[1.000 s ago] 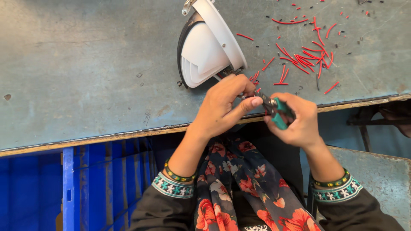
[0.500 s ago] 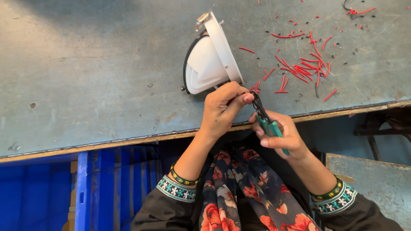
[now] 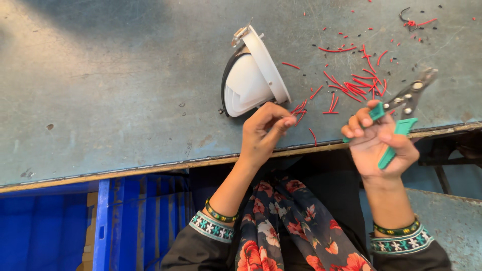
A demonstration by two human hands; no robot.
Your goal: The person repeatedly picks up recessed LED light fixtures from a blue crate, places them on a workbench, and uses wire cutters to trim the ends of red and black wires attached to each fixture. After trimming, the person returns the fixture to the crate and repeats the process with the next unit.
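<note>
Two hands work at the near edge of the grey table [image 3: 125,90]. The left hand [image 3: 261,133] has thumb and fingertips pinched on thin red wires [image 3: 299,109] running up to the white lamp housing [image 3: 253,75], which lies tipped on its side just beyond. The right hand [image 3: 379,145] is curled round the green handles of a wire stripper [image 3: 401,108], its metal nose pointing away, jaws slightly apart. A hard tug could drag the housing off its rim or strain the leads. Farther out, red insulation offcuts [image 3: 356,85] litter the surface; these could roll underfoot or hide a loose strand.
</note>
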